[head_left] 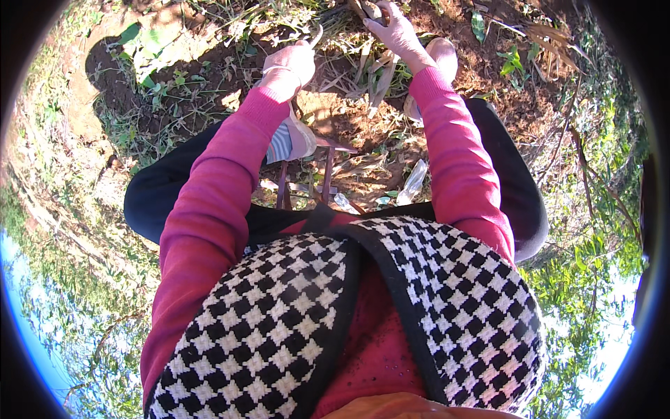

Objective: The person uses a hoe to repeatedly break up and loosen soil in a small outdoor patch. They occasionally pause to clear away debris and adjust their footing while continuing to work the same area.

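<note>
My left hand point(293, 62) is closed in a fist. A thin, curved, pale object point(317, 36), perhaps a blade or a stem, sticks out of it past the fingers. Farther forward, my right hand point(395, 31) has its thumb and fingers on a brownish elongated object point(372, 10) at the picture's top edge. Whether that is wood or a root is hard to tell. Dry grass and leaf strips point(382, 78) lie on the soil between and below the hands.
My shoes point(302, 133) point(443, 56) are on the ground beside the hands. Under me show the dark red legs of a low stool point(327, 175). A clear plastic piece point(412, 183) lies near them. Green weeds point(152, 47) grow at left, and dry stalks point(555, 39) at right.
</note>
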The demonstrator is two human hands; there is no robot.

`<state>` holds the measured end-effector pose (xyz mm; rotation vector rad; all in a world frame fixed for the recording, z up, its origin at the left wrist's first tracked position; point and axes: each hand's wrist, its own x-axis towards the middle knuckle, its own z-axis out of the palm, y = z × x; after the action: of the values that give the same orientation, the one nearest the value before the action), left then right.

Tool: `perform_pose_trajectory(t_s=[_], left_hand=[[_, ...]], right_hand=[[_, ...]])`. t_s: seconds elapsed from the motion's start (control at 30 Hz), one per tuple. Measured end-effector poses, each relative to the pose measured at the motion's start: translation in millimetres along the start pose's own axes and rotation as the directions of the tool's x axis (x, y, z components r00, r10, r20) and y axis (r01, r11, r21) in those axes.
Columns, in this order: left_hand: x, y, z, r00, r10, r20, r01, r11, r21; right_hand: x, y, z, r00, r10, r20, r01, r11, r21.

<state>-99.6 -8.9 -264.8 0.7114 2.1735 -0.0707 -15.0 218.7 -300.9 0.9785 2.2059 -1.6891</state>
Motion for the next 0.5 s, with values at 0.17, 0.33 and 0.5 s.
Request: perform_pose_trajectory(t_s=[0.17, 0.33, 0.5], left_hand=[[2.5, 0.8, -0.1, 1.000, -0.017, 0.004, 0.017, 1.000, 0.009], [3.7, 1.7, 0.1, 0.999, 0.009, 0.051, -0.012, 0.998, 0.060], [1.0, 2.0, -1.9, 0.999, -0.019, 0.027, 0.019, 1.000, 0.018]], right_hand=[[-12.3, -15.1, -3.7, 0.965, -0.235, -0.117, 0.228, 0.971, -0.064], [-18.2, -26.8, -3.2, 0.874, -0.471, -0.118, 0.417, 0.853, -0.314], [-24.8, -15.4, 3.9, 0.873, -0.477, -0.103, 0.430, 0.852, -0.299]])
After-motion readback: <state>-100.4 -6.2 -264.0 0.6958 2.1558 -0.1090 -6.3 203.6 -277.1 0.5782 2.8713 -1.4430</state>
